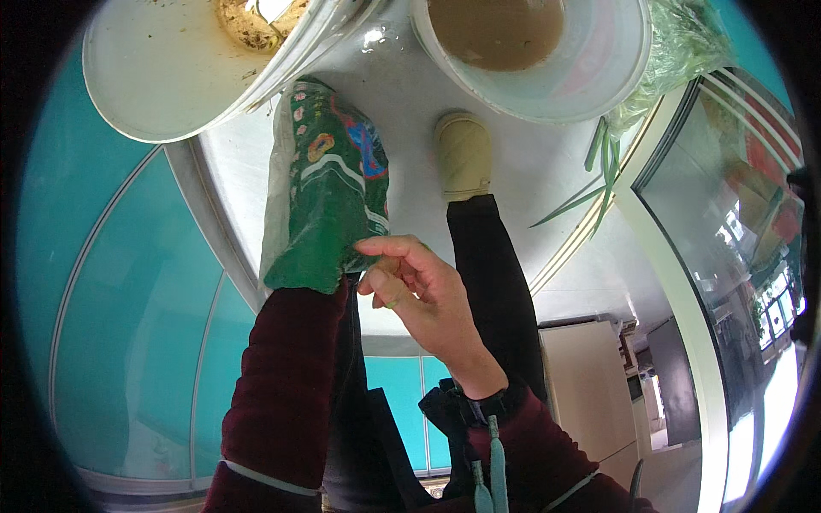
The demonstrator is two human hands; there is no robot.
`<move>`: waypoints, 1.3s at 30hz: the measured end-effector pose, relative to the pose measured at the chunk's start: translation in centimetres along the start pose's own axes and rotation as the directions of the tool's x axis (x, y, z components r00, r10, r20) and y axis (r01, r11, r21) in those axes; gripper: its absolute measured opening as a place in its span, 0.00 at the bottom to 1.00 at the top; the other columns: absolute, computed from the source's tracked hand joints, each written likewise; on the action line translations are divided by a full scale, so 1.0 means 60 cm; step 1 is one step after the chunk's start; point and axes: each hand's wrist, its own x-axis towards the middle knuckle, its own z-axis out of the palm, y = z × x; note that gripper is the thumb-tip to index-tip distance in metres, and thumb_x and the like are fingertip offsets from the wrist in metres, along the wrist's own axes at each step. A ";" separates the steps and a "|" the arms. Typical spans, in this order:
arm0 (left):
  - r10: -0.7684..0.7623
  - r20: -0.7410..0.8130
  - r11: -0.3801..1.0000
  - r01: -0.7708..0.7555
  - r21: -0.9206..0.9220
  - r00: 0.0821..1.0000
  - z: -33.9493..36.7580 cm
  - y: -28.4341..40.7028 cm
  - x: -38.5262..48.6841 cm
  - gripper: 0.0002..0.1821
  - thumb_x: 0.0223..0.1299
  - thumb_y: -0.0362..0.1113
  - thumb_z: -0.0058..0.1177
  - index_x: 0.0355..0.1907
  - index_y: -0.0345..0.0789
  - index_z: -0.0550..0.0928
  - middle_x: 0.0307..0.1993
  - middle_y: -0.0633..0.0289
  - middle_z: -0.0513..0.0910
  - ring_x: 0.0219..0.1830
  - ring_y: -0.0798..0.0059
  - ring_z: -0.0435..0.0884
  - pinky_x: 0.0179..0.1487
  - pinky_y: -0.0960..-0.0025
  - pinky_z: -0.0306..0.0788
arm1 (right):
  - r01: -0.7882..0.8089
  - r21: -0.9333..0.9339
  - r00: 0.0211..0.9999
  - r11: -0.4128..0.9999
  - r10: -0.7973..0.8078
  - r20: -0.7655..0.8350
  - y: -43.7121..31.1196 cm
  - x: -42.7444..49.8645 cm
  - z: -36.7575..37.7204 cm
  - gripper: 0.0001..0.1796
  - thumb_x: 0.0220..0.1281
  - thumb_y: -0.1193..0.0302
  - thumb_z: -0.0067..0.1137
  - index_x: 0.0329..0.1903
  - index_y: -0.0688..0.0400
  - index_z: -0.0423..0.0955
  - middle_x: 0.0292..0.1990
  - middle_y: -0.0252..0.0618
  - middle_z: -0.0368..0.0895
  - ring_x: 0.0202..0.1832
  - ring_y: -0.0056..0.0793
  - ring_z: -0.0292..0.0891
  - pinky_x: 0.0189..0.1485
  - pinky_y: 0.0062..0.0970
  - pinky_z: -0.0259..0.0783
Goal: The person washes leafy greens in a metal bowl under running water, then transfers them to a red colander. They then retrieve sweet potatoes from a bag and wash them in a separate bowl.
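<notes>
A green printed plastic bag (327, 192) covers my left hand and reaches the wrist of the maroon sleeve. The hand is hidden inside, so its fingers do not show. Beside the bag's lower right edge is my right hand (417, 288), its thumb and fingers curled loosely with gaps between them; the index fingertip is at the bag's edge, and whether it pinches the plastic cannot be told. A dark band is around the right wrist.
A pale bucket (160, 83) with wet residue stands upper left; another white bucket (596, 70) holds murky brown water. Green leaves (603, 173) hang from a clear plastic bag (680, 58) at right. Turquoise panels (141, 308) line the left, and a glass-fronted cabinet (705, 192) stands right.
</notes>
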 end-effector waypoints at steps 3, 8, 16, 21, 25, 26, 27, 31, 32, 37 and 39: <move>-0.003 0.000 1.000 0.003 0.004 1.000 0.000 0.003 0.007 0.16 0.61 0.37 0.48 0.50 0.34 0.77 0.45 0.46 0.80 0.47 0.51 0.79 0.51 0.55 0.72 | -0.042 0.012 0.999 0.999 0.042 0.011 -0.003 0.003 -0.003 0.14 0.67 0.74 0.51 0.54 0.61 0.71 0.32 0.33 0.78 0.34 0.15 0.73 0.39 0.17 0.71; -0.001 -0.005 1.000 0.001 0.001 1.000 -0.008 0.009 0.011 0.16 0.61 0.37 0.49 0.50 0.34 0.77 0.46 0.46 0.80 0.47 0.51 0.79 0.51 0.55 0.72 | -0.046 0.017 0.999 0.999 0.046 -0.014 -0.009 0.007 -0.003 0.14 0.67 0.73 0.51 0.54 0.59 0.71 0.31 0.30 0.77 0.33 0.14 0.71 0.37 0.16 0.69; -0.012 -0.013 1.000 0.012 -0.002 1.000 -0.013 0.005 0.002 0.16 0.61 0.37 0.49 0.50 0.34 0.77 0.46 0.45 0.80 0.48 0.51 0.79 0.51 0.55 0.72 | -0.042 -0.069 0.998 0.997 0.038 -0.057 -0.004 0.008 0.003 0.14 0.67 0.71 0.52 0.53 0.61 0.71 0.32 0.32 0.77 0.33 0.14 0.72 0.37 0.17 0.70; -0.017 -0.023 1.000 0.017 -0.025 1.000 -0.009 -0.002 0.009 0.17 0.60 0.37 0.50 0.50 0.34 0.77 0.46 0.45 0.80 0.48 0.51 0.78 0.52 0.55 0.72 | 0.001 -0.118 1.000 0.993 -0.004 -0.025 0.009 0.007 0.008 0.14 0.66 0.70 0.54 0.52 0.61 0.71 0.30 0.30 0.76 0.31 0.14 0.71 0.36 0.17 0.70; -0.022 -0.024 0.999 0.021 -0.035 0.999 -0.013 -0.005 0.007 0.17 0.60 0.37 0.50 0.50 0.34 0.77 0.47 0.45 0.79 0.48 0.51 0.78 0.52 0.55 0.71 | 0.027 -0.108 0.997 0.994 -0.035 -0.067 0.014 0.012 0.014 0.13 0.67 0.70 0.55 0.51 0.59 0.72 0.26 0.29 0.74 0.28 0.13 0.69 0.33 0.17 0.69; -0.022 -0.022 0.999 0.021 -0.036 1.000 -0.014 -0.005 0.005 0.17 0.60 0.37 0.50 0.51 0.34 0.77 0.47 0.45 0.79 0.48 0.51 0.78 0.52 0.55 0.71 | 0.024 -0.105 0.997 0.994 -0.032 -0.073 0.014 0.012 0.015 0.13 0.67 0.69 0.55 0.51 0.60 0.72 0.26 0.29 0.74 0.28 0.13 0.69 0.33 0.17 0.69; -0.022 -0.020 0.999 0.021 -0.036 1.000 -0.015 -0.006 0.005 0.17 0.60 0.37 0.50 0.51 0.34 0.77 0.47 0.45 0.79 0.48 0.51 0.78 0.52 0.55 0.71 | 0.031 -0.127 0.996 0.991 -0.041 -0.073 0.015 0.013 0.016 0.13 0.67 0.69 0.54 0.51 0.60 0.72 0.27 0.29 0.74 0.28 0.13 0.69 0.33 0.17 0.69; -0.026 -0.024 0.999 0.025 -0.040 0.999 -0.015 -0.008 0.009 0.17 0.60 0.37 0.50 0.51 0.34 0.77 0.47 0.45 0.79 0.49 0.50 0.78 0.52 0.55 0.71 | 0.035 -0.145 0.998 0.989 -0.041 -0.042 0.016 0.012 0.016 0.13 0.67 0.70 0.54 0.51 0.59 0.72 0.27 0.29 0.75 0.29 0.13 0.70 0.33 0.17 0.69; -0.025 -0.022 0.999 0.024 -0.045 0.999 -0.014 -0.009 0.013 0.17 0.60 0.37 0.51 0.51 0.34 0.77 0.47 0.45 0.79 0.49 0.50 0.78 0.52 0.55 0.71 | 0.021 -0.134 1.000 0.991 -0.023 -0.014 0.016 0.012 0.015 0.13 0.67 0.70 0.54 0.51 0.59 0.72 0.27 0.29 0.75 0.29 0.13 0.70 0.33 0.17 0.70; -0.026 -0.023 0.998 0.025 -0.056 0.999 -0.015 -0.007 0.033 0.18 0.60 0.37 0.51 0.51 0.34 0.76 0.47 0.45 0.79 0.49 0.50 0.78 0.52 0.55 0.71 | -0.026 -0.128 0.999 0.991 0.022 -0.034 0.012 0.011 0.011 0.13 0.67 0.73 0.52 0.52 0.63 0.71 0.31 0.30 0.75 0.35 0.14 0.72 0.38 0.17 0.70; -0.020 -0.024 0.998 0.019 -0.058 1.000 -0.017 -0.005 0.037 0.18 0.60 0.37 0.51 0.51 0.34 0.76 0.47 0.45 0.79 0.49 0.50 0.78 0.52 0.55 0.71 | -0.035 -0.117 0.999 0.993 0.032 -0.030 0.011 0.013 0.012 0.13 0.67 0.73 0.51 0.51 0.63 0.71 0.32 0.30 0.76 0.35 0.14 0.72 0.38 0.17 0.70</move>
